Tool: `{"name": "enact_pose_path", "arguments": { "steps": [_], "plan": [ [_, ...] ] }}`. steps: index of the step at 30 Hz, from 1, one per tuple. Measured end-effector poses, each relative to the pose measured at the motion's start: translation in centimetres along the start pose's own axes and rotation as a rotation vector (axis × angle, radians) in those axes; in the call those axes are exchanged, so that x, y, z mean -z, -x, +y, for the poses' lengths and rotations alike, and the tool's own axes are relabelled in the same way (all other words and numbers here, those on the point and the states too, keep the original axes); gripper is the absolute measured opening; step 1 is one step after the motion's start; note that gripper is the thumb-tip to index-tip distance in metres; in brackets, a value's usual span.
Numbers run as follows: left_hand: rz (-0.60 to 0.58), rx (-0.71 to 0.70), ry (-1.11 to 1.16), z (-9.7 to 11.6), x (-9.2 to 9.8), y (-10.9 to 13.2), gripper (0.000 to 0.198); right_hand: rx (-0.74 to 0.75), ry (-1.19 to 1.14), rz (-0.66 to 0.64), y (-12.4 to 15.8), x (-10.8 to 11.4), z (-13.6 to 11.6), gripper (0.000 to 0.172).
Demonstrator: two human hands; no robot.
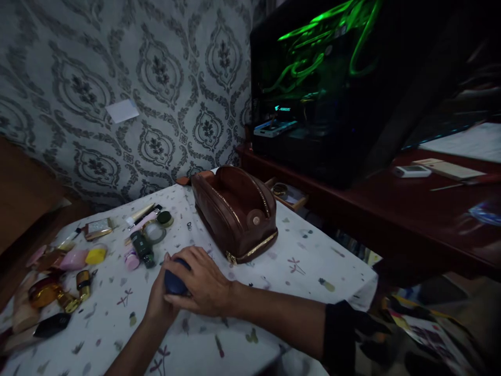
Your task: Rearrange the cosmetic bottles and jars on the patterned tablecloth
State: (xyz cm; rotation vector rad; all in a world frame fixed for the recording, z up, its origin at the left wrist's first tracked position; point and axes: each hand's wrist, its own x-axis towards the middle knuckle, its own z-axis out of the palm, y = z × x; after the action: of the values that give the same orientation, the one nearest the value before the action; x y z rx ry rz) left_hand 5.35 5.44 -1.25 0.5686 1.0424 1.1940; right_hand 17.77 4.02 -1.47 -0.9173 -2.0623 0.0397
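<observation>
A dark blue rounded object (175,277) is held between both hands above the printed tablecloth; its kind does not show. My left hand (158,292) supports it from the left side, its fingers mostly hidden behind it. From the right, my right hand (203,284) curls over it, thumb below and fingers across the top. Just beyond the hands stands a brown leather toiletry bag (235,216), unzipped, with its inside facing up. A dark green bottle (142,249) lies close to the left of the hands.
Cosmetics and bottles cover the table's left side, including an amber perfume bottle (43,293), a yellow sponge (96,254) and a round dark jar (164,218). A computer case (313,104) with green lighting stands on the red-brown desk (364,214) at right. A small drawer (295,201) is pulled out.
</observation>
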Motion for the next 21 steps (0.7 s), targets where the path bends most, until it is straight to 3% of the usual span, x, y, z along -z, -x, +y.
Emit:
{"name": "enact_pose_path", "arguments": {
  "steps": [3,5,7,10,13,17,21],
  "plan": [
    [0.042,-0.056,-0.036,0.2,-0.1,0.3,0.015,-0.122,0.006,-0.018,-0.2,0.3,-0.1,0.052],
    [0.060,-0.177,-0.107,0.5,-0.1,0.4,0.006,-0.201,-0.010,-0.059,-0.3,0.4,-0.3,0.048],
    [0.043,-0.329,-0.254,0.8,0.0,0.4,0.009,-0.272,-0.030,-0.099,-0.3,0.4,-0.2,0.044],
    [-0.078,-0.522,-0.422,0.8,-0.1,0.3,0.027,-0.355,-0.100,-0.109,-0.3,-0.1,0.3,0.042],
    [-0.144,-0.617,-0.500,0.4,0.2,0.1,0.038,-0.404,-0.251,-0.046,-0.3,-0.8,0.8,0.042],
    [-0.216,-0.752,-0.694,0.6,1.2,0.1,0.042,-0.530,-0.370,0.049,-0.2,-1.3,1.3,0.049],
    [-0.355,-0.928,-0.924,1.5,2.1,0.0,0.042,-0.624,-0.385,0.032,0.6,-2.3,2.6,0.048]
  ]
}}
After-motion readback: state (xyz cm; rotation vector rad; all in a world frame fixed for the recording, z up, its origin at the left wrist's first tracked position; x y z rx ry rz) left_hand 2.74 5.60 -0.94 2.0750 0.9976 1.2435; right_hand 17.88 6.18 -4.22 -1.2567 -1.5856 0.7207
